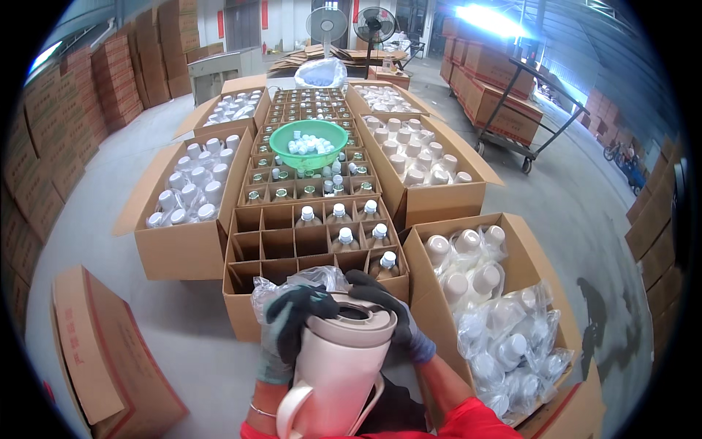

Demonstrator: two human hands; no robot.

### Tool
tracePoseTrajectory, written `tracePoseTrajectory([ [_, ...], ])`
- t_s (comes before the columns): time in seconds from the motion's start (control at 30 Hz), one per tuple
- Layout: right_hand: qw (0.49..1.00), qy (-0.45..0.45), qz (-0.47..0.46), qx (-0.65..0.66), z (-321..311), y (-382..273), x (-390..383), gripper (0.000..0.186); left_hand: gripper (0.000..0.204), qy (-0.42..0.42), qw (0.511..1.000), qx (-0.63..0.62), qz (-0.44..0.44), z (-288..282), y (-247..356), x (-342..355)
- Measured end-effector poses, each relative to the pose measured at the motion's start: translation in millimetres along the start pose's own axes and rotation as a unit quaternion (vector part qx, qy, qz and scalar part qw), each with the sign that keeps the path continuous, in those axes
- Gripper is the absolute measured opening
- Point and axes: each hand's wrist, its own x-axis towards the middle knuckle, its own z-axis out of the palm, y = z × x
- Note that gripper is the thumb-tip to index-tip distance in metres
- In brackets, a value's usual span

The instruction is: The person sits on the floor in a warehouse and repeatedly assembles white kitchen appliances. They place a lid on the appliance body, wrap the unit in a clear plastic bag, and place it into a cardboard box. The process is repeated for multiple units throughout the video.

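Note:
A pale pink insulated jug (340, 369) with a handle stands upright in front of me, its open top ringed by a beige collar. My left hand (291, 325), in a grey and black glove, is closed on the jug's upper left side, with clear crumpled plastic (322, 278) behind it. Gloved too, my right hand (387, 307) grips the top rim from the right. Just beyond is a divided carton (245, 293) with several white-capped glass bottles (344, 240) in some cells. To the right sits an open box (433, 344) of bagged white-capped containers (486, 282).
Farther off are more bottle cartons, a green basin (307, 159) of small white caps and boxes of wrapped containers (194, 190). A folded carton (102, 351) lies at lower left. Carton stacks (36, 183) line the left; a loaded trolley (504, 117) stands back right, with two fans (325, 25) behind.

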Motion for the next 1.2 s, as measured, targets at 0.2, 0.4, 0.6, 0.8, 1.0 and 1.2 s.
tracePoseTrajectory([
  [0.2, 0.872, -0.012, -0.130, -0.472, 50, -90, 34, 0.059, 0.056, -0.126, 0.959, -0.248, -0.050, -25, -54, 39],
  [0.4, 0.781, -0.025, -0.073, -0.619, 104, -46, 79, 0.039, 0.037, -0.053, 0.947, -0.290, -0.127, -40, -89, 37],
  [0.6, 0.626, -0.097, -0.037, -0.773, 144, -3, 102, 0.039, 0.032, -0.029, 0.987, -0.099, -0.122, -130, -159, 27],
  [0.8, 0.888, -0.084, -0.195, -0.409, 81, -25, 39, 0.057, 0.051, -0.133, 0.890, -0.388, -0.200, -85, -95, 30],
  [1.0, 0.907, 0.058, -0.016, -0.418, 22, -18, -38, 0.069, 0.059, -0.036, 0.875, -0.416, -0.244, -78, -119, 38],
  [1.2, 0.897, -0.006, -0.091, -0.432, 57, -38, 70, 0.055, 0.041, -0.063, 0.926, -0.336, -0.159, -70, -137, 45],
])
